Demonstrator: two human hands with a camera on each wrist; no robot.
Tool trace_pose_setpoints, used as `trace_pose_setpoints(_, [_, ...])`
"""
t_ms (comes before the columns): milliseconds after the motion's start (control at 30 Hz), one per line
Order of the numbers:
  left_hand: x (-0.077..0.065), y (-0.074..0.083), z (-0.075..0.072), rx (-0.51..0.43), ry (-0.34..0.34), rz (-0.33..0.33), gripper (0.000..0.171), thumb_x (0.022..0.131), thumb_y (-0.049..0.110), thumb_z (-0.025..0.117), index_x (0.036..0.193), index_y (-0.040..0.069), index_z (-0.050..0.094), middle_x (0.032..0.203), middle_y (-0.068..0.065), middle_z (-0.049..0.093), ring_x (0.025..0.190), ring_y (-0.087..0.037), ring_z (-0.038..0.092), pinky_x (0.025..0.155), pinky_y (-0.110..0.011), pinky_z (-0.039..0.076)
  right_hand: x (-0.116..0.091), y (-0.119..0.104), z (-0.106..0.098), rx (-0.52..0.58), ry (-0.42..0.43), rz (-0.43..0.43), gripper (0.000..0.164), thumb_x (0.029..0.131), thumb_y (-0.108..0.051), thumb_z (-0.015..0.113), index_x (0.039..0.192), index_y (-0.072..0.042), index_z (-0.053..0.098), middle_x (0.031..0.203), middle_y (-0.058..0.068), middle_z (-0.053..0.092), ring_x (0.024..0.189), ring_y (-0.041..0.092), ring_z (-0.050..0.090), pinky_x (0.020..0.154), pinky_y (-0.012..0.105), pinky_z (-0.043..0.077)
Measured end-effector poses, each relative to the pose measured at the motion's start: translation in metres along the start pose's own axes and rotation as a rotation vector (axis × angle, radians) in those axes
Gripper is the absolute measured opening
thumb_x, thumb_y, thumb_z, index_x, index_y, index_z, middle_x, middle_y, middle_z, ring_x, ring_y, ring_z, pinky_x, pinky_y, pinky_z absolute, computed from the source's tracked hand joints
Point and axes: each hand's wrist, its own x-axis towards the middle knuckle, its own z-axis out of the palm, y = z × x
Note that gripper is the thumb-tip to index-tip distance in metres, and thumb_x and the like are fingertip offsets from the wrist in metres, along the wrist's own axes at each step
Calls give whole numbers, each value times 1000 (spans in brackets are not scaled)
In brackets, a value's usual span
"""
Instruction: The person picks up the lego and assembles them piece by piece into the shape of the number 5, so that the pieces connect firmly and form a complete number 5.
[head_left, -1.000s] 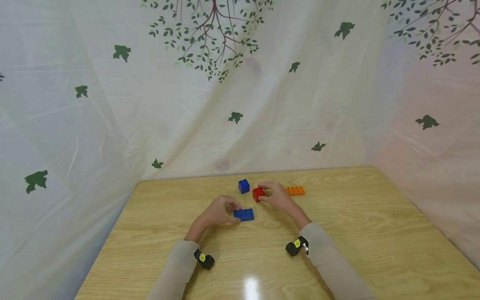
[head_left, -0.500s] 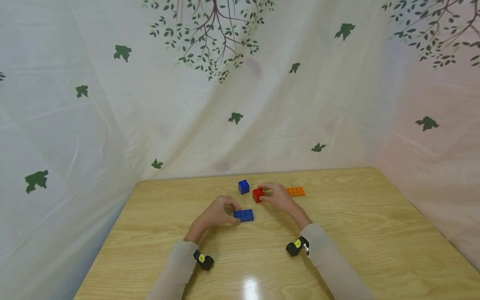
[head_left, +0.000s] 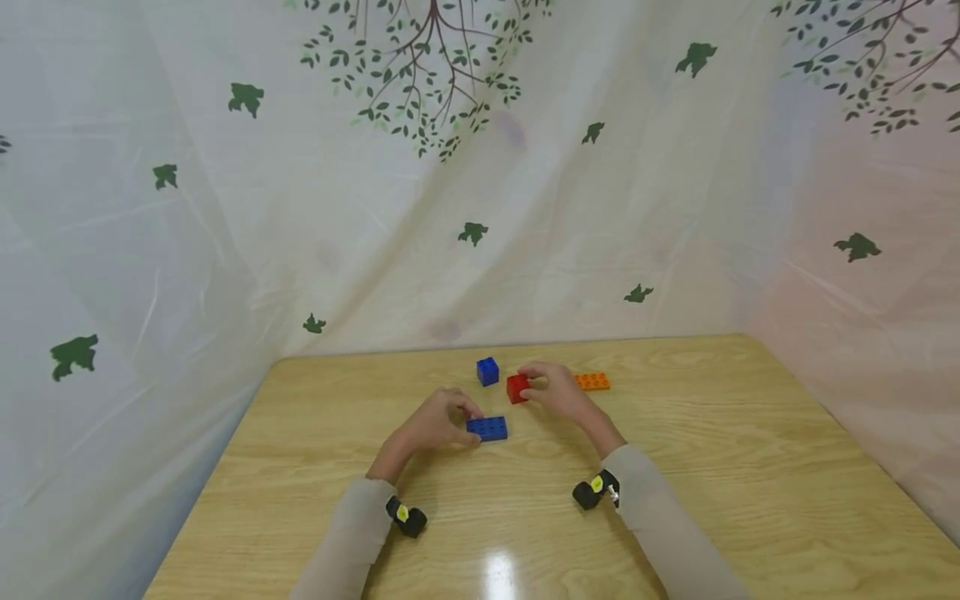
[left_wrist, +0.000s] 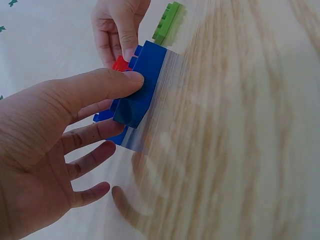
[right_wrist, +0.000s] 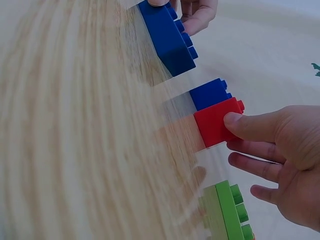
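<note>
left hand (head_left: 432,422), some fingers spread, pinches long blue brick (head_left: 492,428) | right hand (head_left: 558,392) likewise, red brick (head_left: 515,388) | both towards far edge of table (head_left: 750,433), mid-length | I'd grip squarely, bricks flat

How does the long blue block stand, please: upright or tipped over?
Upright: the long blue block has its studs pointing away from the table.

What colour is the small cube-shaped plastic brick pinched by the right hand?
Red; the small cube-shaped plastic brick shows best in the right wrist view.
</note>
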Motion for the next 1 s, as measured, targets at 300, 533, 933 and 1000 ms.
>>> trace_pose_setpoints(300, [2,-4,-3,-10,11,19,28,77,13,89,103,11,78,100,0,70,97,-16,58,94,-41,47,3,-2,-2,7,-1,-6,36,94,-4,71,128,5,65,126,23,69,118,40,63,99,51,53])
trace_pose_setpoints(533, [4,-6,-3,0,5,21,29,77,16,90,104,12,78,101,1,69,98,-16,58,95,-41,46,3,-5,-6,-6,10,15,37,94,-7,72,129,3,65,127,22,69,120,40,63,103,54,50])
trace_pose_setpoints(933, [4,-9,-3,-9,4,58,29,77,16,90,104,11,79,101,-2,70,96,-17,58,93,-38,47,0,-16,-12,-38,38,-30,35,93,-12,75,124,2,69,123,21,71,117,40,64,103,56,49])
trace_pose_setpoints(1000, [3,-9,-4,-7,6,65,29,77,16,90,103,11,79,101,-2,71,97,-17,58,94,-39,46,0,-18,-13,-38,41,-30,36,93,-14,75,124,1,68,124,20,71,118,40,64,104,56,48])
